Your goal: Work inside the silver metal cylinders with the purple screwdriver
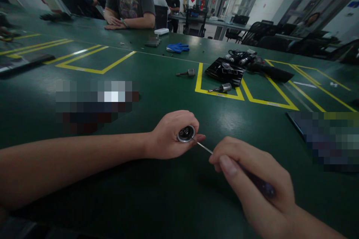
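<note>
My left hand [171, 134] is closed around a round metal cylinder [185, 140]; its open end faces me, with a bright rim and a dark inside. Most of the cylinder's body is hidden by the fingers. My right hand [252, 179] grips a screwdriver [204, 146] with a thin bright shaft and a dark handle. The shaft's far end meets the lower right rim of the cylinder; whether the tip is inside or just against the edge I cannot tell. Both hands are above the green table [157, 194].
Two metal parts with thin shafts, one farther [191, 73] and one nearer [225, 88], lie ahead. A black plastic bag [226, 70], cables [241, 58] and a blue glove [178, 47] sit beyond. A dark flat device [305, 134] is at right. A person [130, 5] sits opposite.
</note>
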A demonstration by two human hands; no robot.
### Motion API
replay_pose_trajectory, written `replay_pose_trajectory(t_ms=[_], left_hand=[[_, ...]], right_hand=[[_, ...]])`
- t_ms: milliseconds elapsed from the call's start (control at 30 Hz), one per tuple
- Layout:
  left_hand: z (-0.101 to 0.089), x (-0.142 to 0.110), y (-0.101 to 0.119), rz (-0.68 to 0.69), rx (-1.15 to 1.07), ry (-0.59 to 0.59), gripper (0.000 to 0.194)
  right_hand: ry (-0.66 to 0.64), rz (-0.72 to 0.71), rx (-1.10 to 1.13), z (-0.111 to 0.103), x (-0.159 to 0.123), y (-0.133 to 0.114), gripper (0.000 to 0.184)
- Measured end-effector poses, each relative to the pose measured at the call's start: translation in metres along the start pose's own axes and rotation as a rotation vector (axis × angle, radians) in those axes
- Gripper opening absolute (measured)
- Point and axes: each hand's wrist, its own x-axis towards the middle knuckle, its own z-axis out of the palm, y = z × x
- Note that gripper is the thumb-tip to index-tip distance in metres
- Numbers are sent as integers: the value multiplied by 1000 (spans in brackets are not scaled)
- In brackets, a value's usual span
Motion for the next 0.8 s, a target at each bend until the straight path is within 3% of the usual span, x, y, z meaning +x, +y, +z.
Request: replay_pose_trajectory(t_ms=[167, 333, 467, 633, 800], left_hand=[[-1, 1, 0, -8, -10, 12, 19], [-3, 1, 2, -13, -28, 21, 17], [-3, 1, 1, -10, -25, 13, 17], [-1, 0, 1, 4, -25, 7, 19], [-1, -1, 0, -1, -9, -8, 18]], right_hand=[[136, 277, 272, 0, -3, 11, 20], [194, 422, 468, 1, -1, 17, 20], [163, 406, 442, 1, -2, 17, 20], [125, 251, 293, -2, -7, 10, 20], [138, 262, 277, -3, -11, 6, 19]])
